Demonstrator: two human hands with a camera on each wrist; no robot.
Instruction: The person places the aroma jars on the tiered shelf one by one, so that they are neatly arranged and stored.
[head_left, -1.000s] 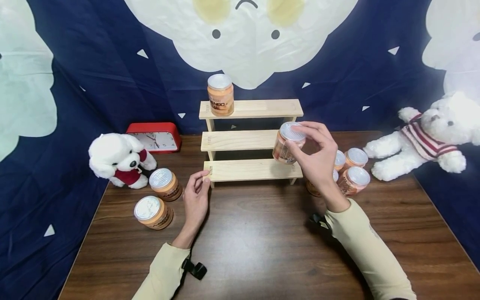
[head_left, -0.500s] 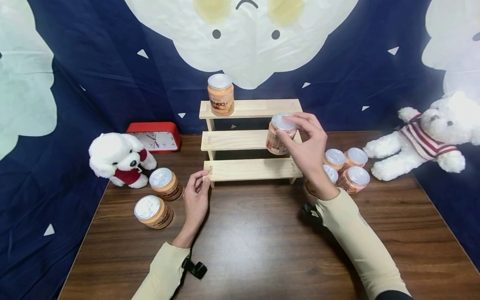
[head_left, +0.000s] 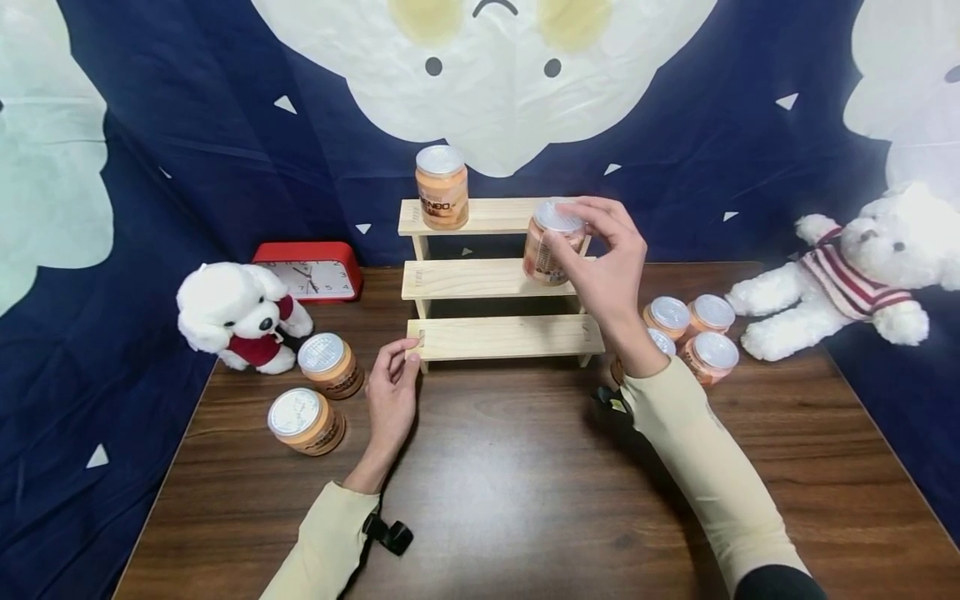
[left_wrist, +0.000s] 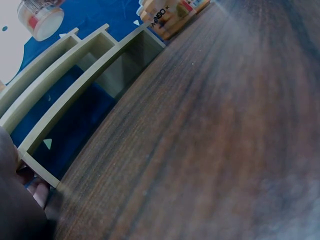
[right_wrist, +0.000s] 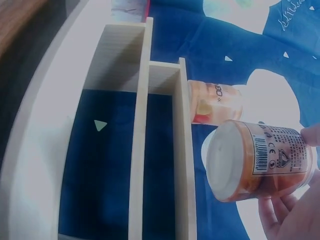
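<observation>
Evidently, the right hand [head_left: 611,260] pinched a jar [head_left: 543,256] near its top — clear of the shelf [head_left: 498,339], in front of its upper levels; the left hand [head_left: 392,393] pinched the shelf's lower left end; a second jar [head_left: 443,198] stood atop.

Jars: 8 total. 1 top-shelf jar [head_left: 442,193], 1 held jar [head_left: 546,250] in the right hand [head_left: 611,262], 2 left-side jars [head_left: 327,367] on the table [head_left: 495,467], 4 right-side jars [head_left: 711,360] on the same (one is partly behind the forearm, I count it as one). Rack [head_left: 506,338]: 1, with 3 shelves. Hands: 2, that right one plus the left hand [head_left: 391,400]. Plush toys: 2, so 1 white dog [head_left: 225,300] and 1 white bear [head_left: 862,262]. Red clock [head_left: 349,271]: 1. Sleeves [head_left: 326,542]: 2, one per arm. Tables: 1. Backdrop cloud shapes [head_left: 487,104]: 3 in the head view.
</observation>
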